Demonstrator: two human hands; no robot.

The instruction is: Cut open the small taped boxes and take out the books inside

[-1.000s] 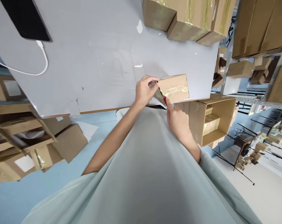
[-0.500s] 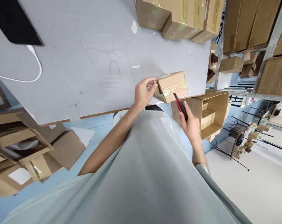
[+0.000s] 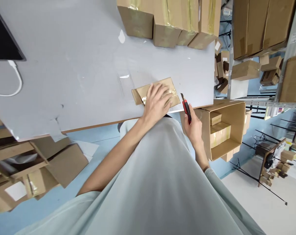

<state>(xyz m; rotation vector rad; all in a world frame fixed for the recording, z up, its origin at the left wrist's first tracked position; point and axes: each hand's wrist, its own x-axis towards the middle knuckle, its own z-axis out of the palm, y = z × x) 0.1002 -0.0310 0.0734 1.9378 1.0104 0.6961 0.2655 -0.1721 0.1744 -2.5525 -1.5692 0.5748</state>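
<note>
A small cardboard box (image 3: 173, 88) with shiny clear tape lies near the front edge of the grey table (image 3: 89, 65). My left hand (image 3: 157, 101) rests on top of it, palm down with the fingers spread, and covers its middle. A flap sticks out at the box's left end. To the right, my right hand (image 3: 193, 124) is closed around a red and black utility knife (image 3: 186, 109). The knife's blade points up and away from me, a little to the right of the box, not touching it.
Several taped cardboard boxes (image 3: 167, 26) stand at the table's back right. A phone (image 3: 4, 39) with a white cable lies at the left. An open carton (image 3: 229, 130) holding smaller boxes stands right of the table. More cartons (image 3: 67, 160) are at lower left.
The box has shifted left and now lies flatter. My left hand has gone from gripping its left end to lying spread on top. The knife points more upright, and the view has turned slightly.
</note>
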